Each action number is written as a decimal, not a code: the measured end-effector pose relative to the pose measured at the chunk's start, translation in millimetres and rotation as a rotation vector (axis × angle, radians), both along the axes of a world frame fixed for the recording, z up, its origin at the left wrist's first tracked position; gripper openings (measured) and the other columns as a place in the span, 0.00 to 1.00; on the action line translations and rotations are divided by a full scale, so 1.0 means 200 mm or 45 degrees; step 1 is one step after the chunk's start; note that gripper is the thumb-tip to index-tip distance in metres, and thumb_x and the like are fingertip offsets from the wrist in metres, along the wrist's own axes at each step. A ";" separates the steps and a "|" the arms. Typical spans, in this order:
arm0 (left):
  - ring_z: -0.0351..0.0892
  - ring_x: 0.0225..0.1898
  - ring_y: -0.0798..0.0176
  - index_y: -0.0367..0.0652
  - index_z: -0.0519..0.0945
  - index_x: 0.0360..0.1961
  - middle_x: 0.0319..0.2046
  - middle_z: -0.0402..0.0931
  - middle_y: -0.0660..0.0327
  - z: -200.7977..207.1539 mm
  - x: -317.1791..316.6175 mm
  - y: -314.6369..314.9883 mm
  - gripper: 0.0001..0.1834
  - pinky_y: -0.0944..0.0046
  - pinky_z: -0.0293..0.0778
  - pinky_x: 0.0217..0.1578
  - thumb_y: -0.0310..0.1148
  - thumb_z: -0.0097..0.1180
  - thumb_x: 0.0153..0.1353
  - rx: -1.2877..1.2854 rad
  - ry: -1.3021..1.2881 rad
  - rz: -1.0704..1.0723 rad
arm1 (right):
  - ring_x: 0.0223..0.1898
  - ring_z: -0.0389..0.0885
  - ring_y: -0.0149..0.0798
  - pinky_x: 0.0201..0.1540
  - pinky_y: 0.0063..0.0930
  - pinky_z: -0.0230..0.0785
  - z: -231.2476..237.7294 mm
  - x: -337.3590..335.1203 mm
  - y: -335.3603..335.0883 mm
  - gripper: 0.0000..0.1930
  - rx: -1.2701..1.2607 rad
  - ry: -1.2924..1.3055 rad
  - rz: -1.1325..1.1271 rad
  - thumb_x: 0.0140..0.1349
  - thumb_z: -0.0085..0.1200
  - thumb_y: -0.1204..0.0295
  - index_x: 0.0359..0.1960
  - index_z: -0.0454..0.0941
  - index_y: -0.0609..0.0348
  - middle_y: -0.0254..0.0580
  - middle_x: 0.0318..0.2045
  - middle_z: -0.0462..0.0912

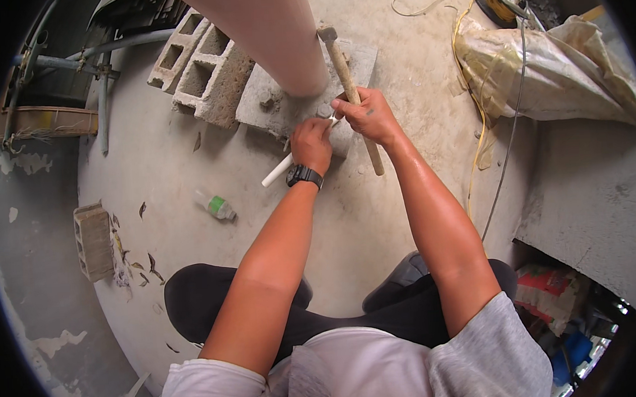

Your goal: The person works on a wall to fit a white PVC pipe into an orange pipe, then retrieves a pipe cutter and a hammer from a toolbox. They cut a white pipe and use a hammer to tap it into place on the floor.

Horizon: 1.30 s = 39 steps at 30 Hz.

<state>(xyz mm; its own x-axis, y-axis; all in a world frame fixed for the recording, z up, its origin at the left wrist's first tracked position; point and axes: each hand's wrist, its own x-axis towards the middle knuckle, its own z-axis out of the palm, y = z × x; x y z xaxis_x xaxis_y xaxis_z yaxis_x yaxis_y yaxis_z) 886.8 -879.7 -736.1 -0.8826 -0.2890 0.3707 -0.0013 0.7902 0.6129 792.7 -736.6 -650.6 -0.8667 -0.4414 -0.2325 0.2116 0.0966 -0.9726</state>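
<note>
My left hand [311, 147], with a black watch at its wrist, is closed around a slim white rod [276, 172]. One end of the rod sticks out to the lower left; the other reaches toward my right fingers. My right hand [370, 115] grips a hammer [341, 68] by its wooden handle, head pointing away from me. Whether its thumb and finger also touch the rod's tip is hard to make out. Both hands are at the near edge of a grey concrete base [256, 114], beside a bolt [323, 110]. A thick pale pink column [288, 49] stands on the base.
Hollow concrete blocks [214, 78] lie left of the base, another block [94, 242] by the left wall. A plastic bottle [218, 205] lies on the floor. Metal scaffold pipes [103, 102] stand far left. Cables [519, 116], a cable reel [503, 3] and a dirty sheet [541, 72] are right.
</note>
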 end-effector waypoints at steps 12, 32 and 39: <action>0.78 0.48 0.52 0.51 0.87 0.41 0.41 0.82 0.66 -0.01 -0.01 0.02 0.12 0.51 0.72 0.51 0.24 0.62 0.57 0.096 -0.100 0.017 | 0.22 0.75 0.25 0.25 0.24 0.66 -0.02 -0.01 -0.01 0.12 0.067 0.014 -0.022 0.63 0.66 0.66 0.35 0.85 0.64 0.35 0.24 0.83; 0.74 0.53 0.46 0.47 0.80 0.49 0.46 0.76 0.56 -0.05 -0.06 0.06 0.20 0.47 0.69 0.57 0.23 0.63 0.53 0.211 0.008 0.047 | 0.24 0.76 0.26 0.27 0.25 0.68 0.04 -0.01 -0.01 0.12 0.074 -0.104 0.021 0.62 0.67 0.66 0.35 0.86 0.65 0.36 0.26 0.85; 0.75 0.51 0.46 0.47 0.80 0.47 0.44 0.77 0.56 -0.03 -0.10 0.07 0.17 0.47 0.69 0.55 0.25 0.63 0.56 0.123 0.086 -0.047 | 0.28 0.80 0.28 0.32 0.28 0.73 0.00 -0.01 -0.01 0.13 0.061 -0.040 0.003 0.62 0.68 0.66 0.36 0.86 0.66 0.39 0.27 0.86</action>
